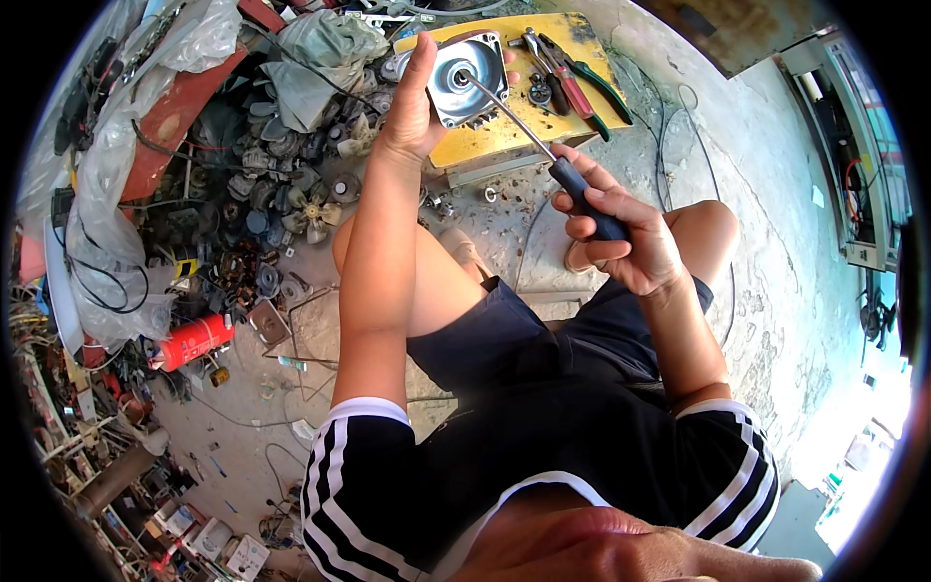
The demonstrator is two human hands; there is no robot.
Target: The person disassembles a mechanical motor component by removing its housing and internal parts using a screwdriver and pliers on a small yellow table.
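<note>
My left hand (411, 116) holds up a silver metal motor end cover (482, 60), squarish with a round hollow, its open side toward me. The thumb lies along its left edge, and fingertips show at its right edge. In my right hand (640, 238) is a screwdriver (531, 134), gripped by its dark handle. Its long shaft slants up and left into the cover, with the tip at the central hole. Whether the tip touches the metal, I cannot tell. Just beyond the cover stands a low yellow-topped table (558, 29).
Red-handled pliers (570, 89), green-handled pliers (599, 85) and a hammer (535, 48) lie on the tabletop. A heap of motor parts (281, 184) spreads at the left, near a red cylinder (197, 341). Cables (662, 145) run across the concrete floor. A metal-framed cabinet (853, 145) stands far right.
</note>
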